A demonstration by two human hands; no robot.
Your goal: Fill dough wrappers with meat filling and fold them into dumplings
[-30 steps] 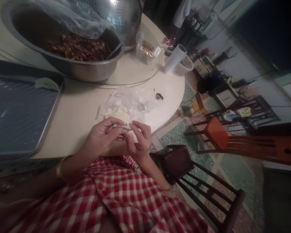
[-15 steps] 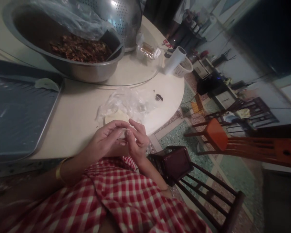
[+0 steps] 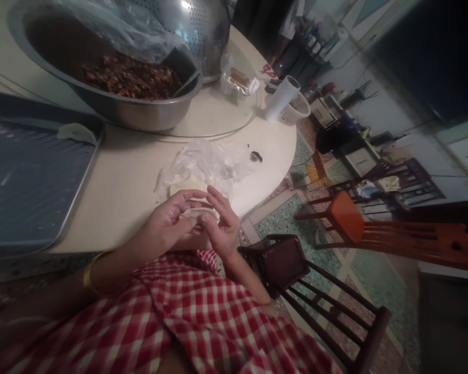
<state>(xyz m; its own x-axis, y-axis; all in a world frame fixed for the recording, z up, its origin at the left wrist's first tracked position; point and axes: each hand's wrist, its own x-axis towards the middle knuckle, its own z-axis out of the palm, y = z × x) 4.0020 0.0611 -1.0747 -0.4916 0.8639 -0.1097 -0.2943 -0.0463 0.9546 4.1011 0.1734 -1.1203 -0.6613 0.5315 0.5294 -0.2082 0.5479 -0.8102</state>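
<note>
Between my two hands is a pale folded dumpling (image 3: 199, 212), its edge showing above my thumbs. My left hand (image 3: 166, 221) grips its left end, fingers curved behind it. My right hand (image 3: 220, 223) holds the right end, thumb pressed on the front. Just beyond my fingers, a round stack of dough wrappers (image 3: 187, 183) lies on a crumpled clear plastic bag (image 3: 214, 161). On the grey tray (image 3: 31, 192) to the left, one folded dumpling (image 3: 77, 133) rests near the far right corner. Dark minced filling (image 3: 134, 78) sits in a large metal bowl (image 3: 140, 114).
Behind the bowl stands a metal colander (image 3: 203, 36). A foil-wrapped packet (image 3: 237, 80), a plastic roll (image 3: 283, 98) and a white basket (image 3: 299, 110) are on the table's far right. A dark chair (image 3: 284, 262) and an orange chair (image 3: 345, 215) stand to the right.
My fingers have opened out a little and the thumbs have lowered, so more of the dumpling's edge shows. The bowl and tray stand as before.
</note>
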